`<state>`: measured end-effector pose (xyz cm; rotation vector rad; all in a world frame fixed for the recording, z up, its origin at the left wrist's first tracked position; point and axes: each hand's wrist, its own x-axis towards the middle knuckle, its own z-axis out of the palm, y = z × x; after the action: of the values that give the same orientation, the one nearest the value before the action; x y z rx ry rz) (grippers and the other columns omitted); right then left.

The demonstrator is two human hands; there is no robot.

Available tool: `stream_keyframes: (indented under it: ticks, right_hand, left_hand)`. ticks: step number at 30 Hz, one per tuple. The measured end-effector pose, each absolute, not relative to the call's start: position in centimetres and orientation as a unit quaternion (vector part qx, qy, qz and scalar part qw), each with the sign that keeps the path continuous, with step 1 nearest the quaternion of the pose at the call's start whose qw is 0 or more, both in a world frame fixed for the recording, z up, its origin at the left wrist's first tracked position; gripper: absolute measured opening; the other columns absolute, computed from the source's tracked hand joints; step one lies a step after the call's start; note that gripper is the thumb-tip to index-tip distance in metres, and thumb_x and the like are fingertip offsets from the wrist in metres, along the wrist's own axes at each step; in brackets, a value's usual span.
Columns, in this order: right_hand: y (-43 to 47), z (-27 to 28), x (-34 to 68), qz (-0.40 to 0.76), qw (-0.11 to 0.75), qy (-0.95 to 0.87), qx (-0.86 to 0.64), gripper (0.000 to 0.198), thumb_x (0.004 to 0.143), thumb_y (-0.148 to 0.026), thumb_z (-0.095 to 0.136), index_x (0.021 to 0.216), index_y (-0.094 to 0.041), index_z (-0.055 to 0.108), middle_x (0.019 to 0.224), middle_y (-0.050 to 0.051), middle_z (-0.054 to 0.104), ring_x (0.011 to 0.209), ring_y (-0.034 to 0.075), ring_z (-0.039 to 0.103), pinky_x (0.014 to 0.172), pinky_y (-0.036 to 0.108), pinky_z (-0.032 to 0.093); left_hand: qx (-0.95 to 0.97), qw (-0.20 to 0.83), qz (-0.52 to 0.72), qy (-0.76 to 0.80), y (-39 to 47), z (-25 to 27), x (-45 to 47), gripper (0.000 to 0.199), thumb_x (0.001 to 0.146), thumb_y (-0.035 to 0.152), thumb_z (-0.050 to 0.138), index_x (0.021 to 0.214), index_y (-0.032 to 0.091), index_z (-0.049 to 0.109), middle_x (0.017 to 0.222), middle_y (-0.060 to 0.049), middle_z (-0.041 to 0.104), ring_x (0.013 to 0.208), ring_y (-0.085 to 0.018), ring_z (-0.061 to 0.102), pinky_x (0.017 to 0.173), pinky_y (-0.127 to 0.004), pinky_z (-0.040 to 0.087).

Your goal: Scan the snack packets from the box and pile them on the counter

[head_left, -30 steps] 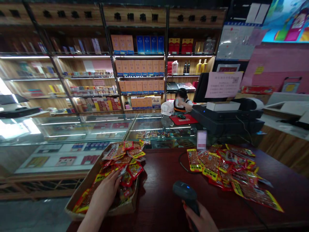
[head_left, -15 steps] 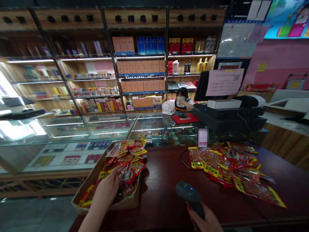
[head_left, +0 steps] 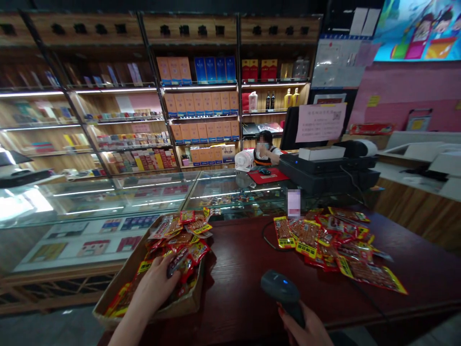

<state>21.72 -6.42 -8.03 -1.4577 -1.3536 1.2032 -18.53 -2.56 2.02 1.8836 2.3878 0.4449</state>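
Note:
My left hand is over an open cardboard box heaped with red and yellow snack packets. Its fingers and thumb are closed around a snack packet on the heap; some fingertips are hidden behind it. At the front of the dark red wooden counter, my right hand grips a black barcode scanner by the handle, and a blue light glows on its head. A loose pile of similar packets lies on the counter to the right, apart from both hands.
Behind the counter runs a glass display case, with a person sitting beyond it. A monitor and a black cash drawer stand at the right. A cable curls beside the packet pile. Shelves of boxes line the back wall.
The view has turned slightly right, so the scene sits further left. My left hand has closed its fingers and thumb around a packet in the box. The scanner stays in my right hand.

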Motion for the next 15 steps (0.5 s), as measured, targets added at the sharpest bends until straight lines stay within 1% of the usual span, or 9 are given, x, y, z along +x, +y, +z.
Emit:
stream_keyframes:
  ticks: [3,6,9,11,13,15]
  right_hand:
    - [-6.5,-7.4,22.2,0.49,0.384,-0.532,-0.574,0.051,0.075,-0.067,0.067,0.089,-0.018,0.07,0.06,-0.002,0.061,0.053,0.016,0.058,0.051,0.026,0.043]
    - [-6.4,-7.3,22.7,0.468,0.405,-0.529,-0.58,0.05,0.077,-0.066,0.064,0.087,-0.018,0.07,0.056,-0.003,0.058,0.05,0.016,0.055,0.051,0.026,0.042]
    - [-6.1,-7.5,23.1,0.471,0.4,-0.535,-0.575,0.051,0.077,-0.065,0.065,0.09,-0.017,0.072,0.056,-0.002,0.059,0.049,0.015,0.054,0.05,0.025,0.043]
    - [-5.9,-7.7,23.3,0.481,0.395,-0.534,-0.572,0.051,0.074,-0.064,0.068,0.092,-0.017,0.073,0.058,-0.001,0.061,0.051,0.016,0.056,0.049,0.025,0.044]
    - [-5.8,-7.9,23.3,0.484,0.403,-0.524,-0.573,0.05,0.074,-0.063,0.069,0.092,-0.017,0.073,0.06,-0.001,0.062,0.051,0.015,0.056,0.048,0.024,0.044]
    - [-5.8,-8.0,23.1,0.486,0.411,-0.516,-0.574,0.049,0.074,-0.062,0.069,0.092,-0.016,0.073,0.06,-0.001,0.062,0.05,0.015,0.055,0.047,0.024,0.043]
  left_hand:
    - [0.6,0.037,0.155,0.784,-2.8,2.6,-18.2,0.059,0.091,0.044,0.04,0.136,0.013,0.062,0.124,-0.017,0.066,0.115,-0.031,0.067,0.108,-0.043,0.044]
    - [0.6,0.035,0.177,0.779,-2.6,2.6,-18.4,0.06,0.091,0.054,0.04,0.131,0.016,0.066,0.121,-0.016,0.07,0.115,-0.031,0.067,0.107,-0.043,0.045]
    - [0.595,0.029,0.17,0.785,-2.3,2.0,-19.1,0.064,0.088,0.05,0.045,0.137,0.012,0.06,0.126,-0.019,0.069,0.118,-0.032,0.066,0.103,-0.042,0.047]
    - [0.587,0.035,0.159,0.793,-2.1,1.6,-19.6,0.069,0.085,0.048,0.048,0.141,0.009,0.055,0.125,-0.019,0.071,0.117,-0.033,0.067,0.1,-0.041,0.049]
    - [0.584,0.051,0.152,0.796,-2.0,1.3,-20.1,0.067,0.083,0.049,0.051,0.138,0.011,0.058,0.121,-0.017,0.073,0.114,-0.032,0.069,0.096,-0.039,0.051]
    - [0.58,0.058,0.156,0.798,-1.9,1.0,-20.5,0.062,0.082,0.05,0.053,0.131,0.014,0.064,0.12,-0.016,0.074,0.112,-0.032,0.07,0.095,-0.037,0.052]
